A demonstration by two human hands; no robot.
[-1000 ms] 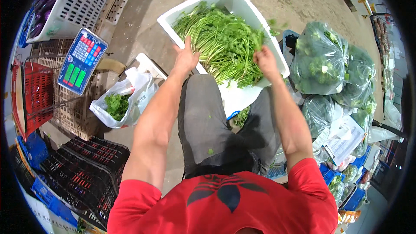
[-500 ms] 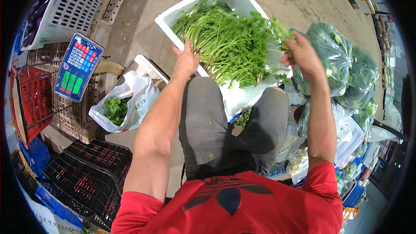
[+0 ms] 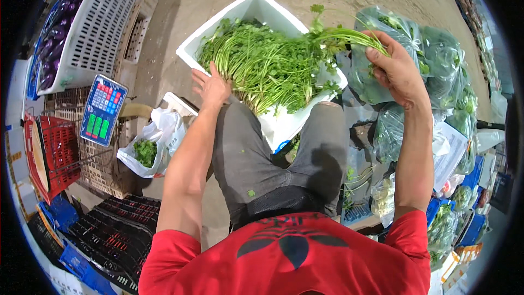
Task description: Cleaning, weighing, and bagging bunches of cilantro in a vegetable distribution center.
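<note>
The right hand [image 3: 397, 71] is raised to the right of a white foam box [image 3: 248, 13], its fingers [image 3: 377, 54] closed round the pale stems of a thin bunch of herbs [image 3: 338, 35] whose feathery green leaves trail left over the box rim. The box is rectangular with thick matte walls and is heaped with more leafy greens [image 3: 267, 68], stems lying roughly parallel. The left hand [image 3: 212, 86] rests at the near-left edge of that heap, fingers loosely spread, gripping nothing. Crinkly clear plastic bags of greens [image 3: 436, 49] sit to the right. On the left are a white plastic bag [image 3: 155, 136], a scale [image 3: 102, 109] and a perforated white crate [image 3: 101, 27].
</note>
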